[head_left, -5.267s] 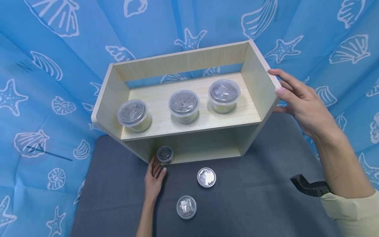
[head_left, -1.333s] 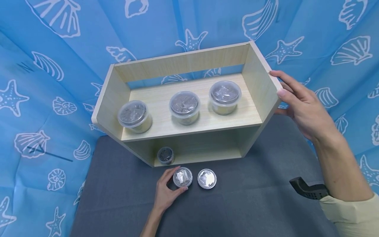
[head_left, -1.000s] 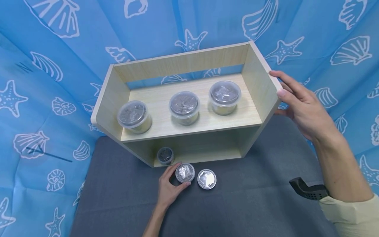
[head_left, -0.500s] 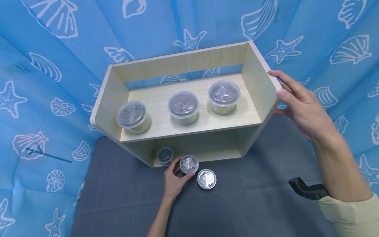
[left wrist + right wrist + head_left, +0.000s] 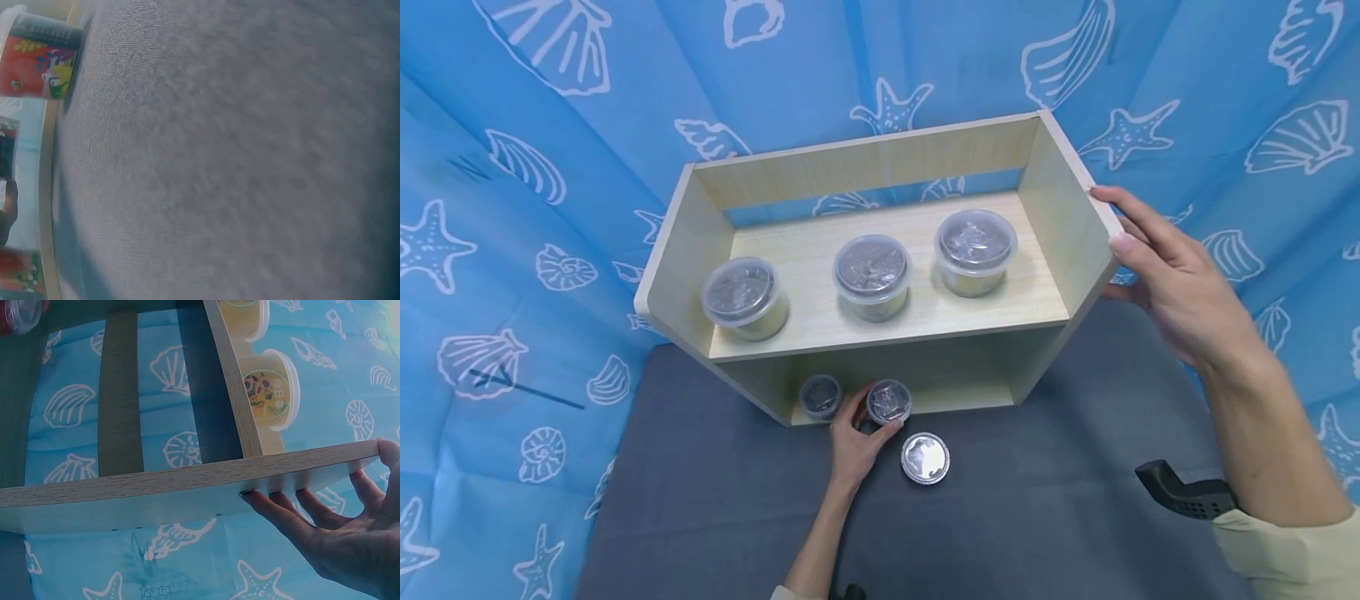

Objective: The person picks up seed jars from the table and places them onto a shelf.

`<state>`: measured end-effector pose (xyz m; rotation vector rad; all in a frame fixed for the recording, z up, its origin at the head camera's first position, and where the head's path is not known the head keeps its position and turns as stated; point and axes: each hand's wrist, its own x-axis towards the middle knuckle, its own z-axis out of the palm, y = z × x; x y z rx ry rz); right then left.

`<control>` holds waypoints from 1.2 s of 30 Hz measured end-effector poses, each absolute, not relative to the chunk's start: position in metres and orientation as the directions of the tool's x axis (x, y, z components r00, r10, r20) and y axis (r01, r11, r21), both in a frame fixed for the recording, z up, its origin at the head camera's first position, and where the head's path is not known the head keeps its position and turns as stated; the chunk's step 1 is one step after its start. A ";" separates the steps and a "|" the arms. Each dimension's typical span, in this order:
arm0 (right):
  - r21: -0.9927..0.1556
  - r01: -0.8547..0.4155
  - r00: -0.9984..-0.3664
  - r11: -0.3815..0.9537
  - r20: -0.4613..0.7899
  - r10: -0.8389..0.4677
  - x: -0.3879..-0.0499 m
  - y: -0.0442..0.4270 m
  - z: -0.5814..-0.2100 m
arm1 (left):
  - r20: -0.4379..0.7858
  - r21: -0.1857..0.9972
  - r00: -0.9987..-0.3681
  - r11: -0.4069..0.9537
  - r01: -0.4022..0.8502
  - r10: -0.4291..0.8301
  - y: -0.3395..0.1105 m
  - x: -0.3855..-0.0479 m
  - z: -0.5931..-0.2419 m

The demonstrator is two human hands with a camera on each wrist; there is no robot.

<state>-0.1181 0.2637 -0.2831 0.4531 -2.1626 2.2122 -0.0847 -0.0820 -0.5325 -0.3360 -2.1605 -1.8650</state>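
My left hand [image 5: 853, 442] grips a small round lidded tub [image 5: 889, 402] at the front of the shelf's lower level. A finger [image 5: 9, 209] shows beside that tub at the edge of the left wrist view. To its left on the same level stands a similar small tub [image 5: 820, 396]. Another small tub, silver-topped [image 5: 925, 458], stands on the grey cloth; the left wrist view gives its red floral label [image 5: 37, 65]. With thumb and fingers my right hand [image 5: 1187, 283] holds the right side panel of the wooden shelf [image 5: 1067, 225], its fingertips [image 5: 250, 495] against the outer face.
Three larger tubs with clear lids, left [image 5: 745, 296], middle [image 5: 872, 275] and right [image 5: 976, 250], stand on the upper level. Grey cloth [image 5: 1000, 533] covers the table. A blue curtain [image 5: 962, 42] with white shells hangs behind.
My left hand has let go of the lower-left tub, taken a second small tub from the cloth and carried it up and right to the lower level. The right hand stays on the shelf.
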 end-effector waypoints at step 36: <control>-0.982 -0.188 -0.969 0.019 0.182 -0.165 -0.116 0.264 -0.283 | 0.270 0.957 -0.963 0.107 0.271 0.018 -0.073 -0.103 -0.548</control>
